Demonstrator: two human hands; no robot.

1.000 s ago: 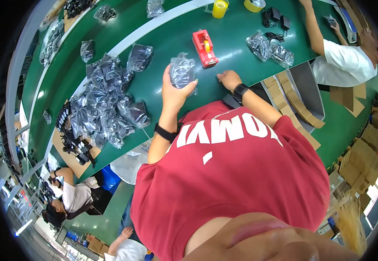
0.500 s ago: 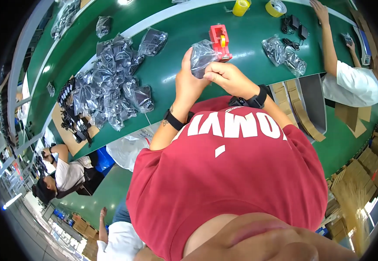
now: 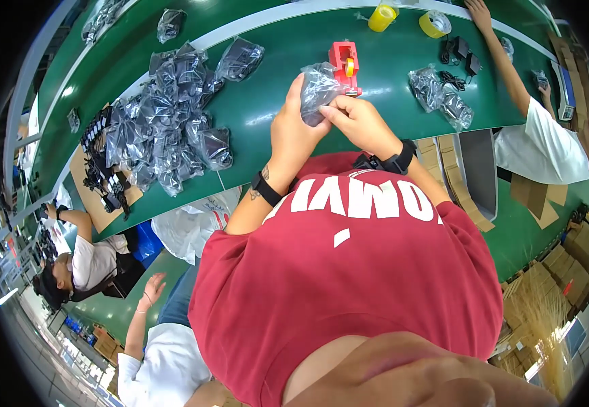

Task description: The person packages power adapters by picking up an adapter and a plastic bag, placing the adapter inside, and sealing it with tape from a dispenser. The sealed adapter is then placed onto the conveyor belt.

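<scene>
The largest area is taken up by the green surface [image 3: 253, 112], edged with pale rails. Next in size is a dark red shirt [image 3: 348, 292], across which large white lettering is printed, upside down from this view, with one small white mark below it. A heap of clear-bagged dark items [image 3: 162, 115] is spread on the surface to the left; it is too overlapped to be counted. Three other people in white tops are seen: one at the right [image 3: 545, 149], two at the lower left. A white plastic bag [image 3: 189, 227] carries small print, too fine to be made out.

By the left hand [image 3: 293, 136], its thumb and fingers closed around it, one bagged package [image 3: 318, 88] is held above the surface. By the right hand [image 3: 362, 125], the package's lower right edge is pinched between thumb and fingertips. The package is thus held between both hands, projecting beyond them. One red tape dispenser [image 3: 342, 57] stands just past it, partly covered; whether they touch cannot be told. Two bagged items [image 3: 426, 88] lie to the right. Smaller still are two yellow tape rolls [image 3: 382, 18] and two black adapters [image 3: 460, 46] with cables.
</scene>
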